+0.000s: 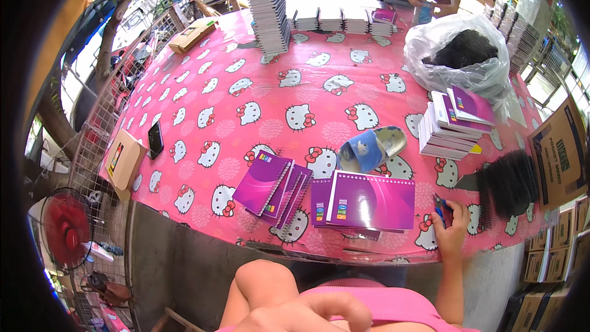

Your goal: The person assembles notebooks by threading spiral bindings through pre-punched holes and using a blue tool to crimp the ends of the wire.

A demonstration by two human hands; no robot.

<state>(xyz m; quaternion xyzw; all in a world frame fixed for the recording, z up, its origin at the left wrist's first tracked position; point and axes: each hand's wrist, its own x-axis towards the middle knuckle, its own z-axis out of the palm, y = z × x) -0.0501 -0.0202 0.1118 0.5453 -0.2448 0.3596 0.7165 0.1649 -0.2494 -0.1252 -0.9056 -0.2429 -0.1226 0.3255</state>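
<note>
At the table's near right edge, my right hand (452, 229) is closed around small blue-handled pliers (439, 208), their dark tip pointing away from me. Left of it lies a stack of purple spiral-bound notebooks (372, 201). A second, fanned group of purple notebooks (265, 184) sits further left. My left hand (301, 315) is low at the bottom edge, over my lap and off the table; most of its fingers are hidden. Black binding coils (507, 184) lie in a bundle to the right of my right hand.
A blue slipper (372, 149) lies behind the notebooks, and a notebook pile (452, 124) stands right. Further back are a plastic bag of black coils (458, 55), a tall notebook stack (267, 15) and another person's hands (424, 0). A phone (155, 140) and cardboard box (125, 158) lie left.
</note>
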